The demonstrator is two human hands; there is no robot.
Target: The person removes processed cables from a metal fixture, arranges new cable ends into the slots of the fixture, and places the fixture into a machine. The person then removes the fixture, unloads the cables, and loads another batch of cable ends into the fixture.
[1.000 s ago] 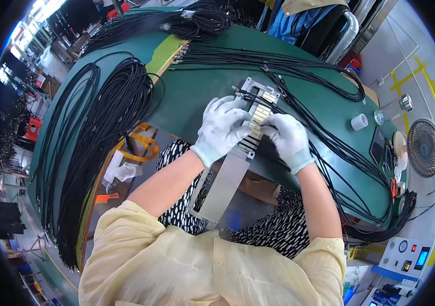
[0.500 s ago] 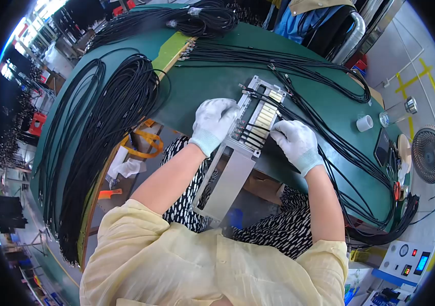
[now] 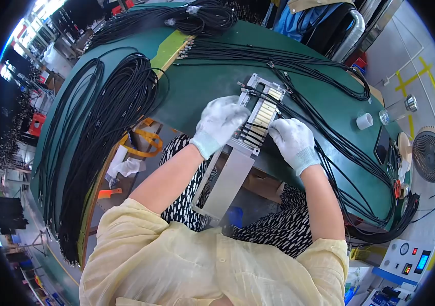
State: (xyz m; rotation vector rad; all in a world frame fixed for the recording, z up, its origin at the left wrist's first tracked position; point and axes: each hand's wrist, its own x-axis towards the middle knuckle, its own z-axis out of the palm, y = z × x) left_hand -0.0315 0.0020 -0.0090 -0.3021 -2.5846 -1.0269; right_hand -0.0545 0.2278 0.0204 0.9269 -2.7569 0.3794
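**Fixture mid-frame, both hands on its flanks**

Head view: metal fixture [image 3: 231, 176] sits at frame centre, tilted, upper end on the green desk [image 3: 197, 84], lower end out past the edge above your lap. Probably set that way so both sides stay in reach.

Your left hand [image 3: 221, 121] is at the fixture's left side, fingers curled in by the short black cables [image 3: 253, 133] lying across it. Can't tell if it's pinching one; the glove hides the fingertips. Your right hand [image 3: 293, 142] is just off the right side, thumb and fingers drawn together; can't tell if anything's between them.

Cream blocks [image 3: 265, 115] line up in a row between your hands, likely spaced to keep cables apart. Long cables [image 3: 337, 148] run off toward lower right, presumably so slack stays out of your way. Big cable bundle [image 3: 110, 97] hangs over the desk, left of frame.
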